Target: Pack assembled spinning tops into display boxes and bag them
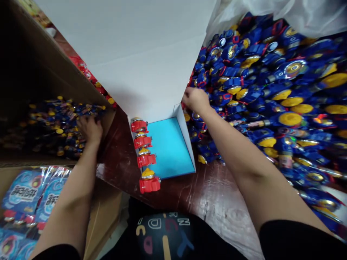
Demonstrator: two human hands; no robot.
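Note:
My left hand (90,128) reaches into a deep cardboard box over a heap of small blue and yellow toy pieces (67,117), fingers bent downward and apart. My right hand (197,99) is curled closed at the right edge of a white display box (151,72), beside the pile of blue toys (233,68). Its fingertips are partly hidden, and what they hold cannot be made out. Inside the display box lies a light blue bottom (169,148). Several red toys with yellow cone tops (146,157) stand in a row along its left side.
The cardboard box wall (65,61) rises at the left. Below it, another carton holds blue printed packs (24,191) in clear wrap. White plastic sheeting (306,16) lies behind the blue toys. More red toys (84,70) show behind the display box, on a dark wooden table (119,159).

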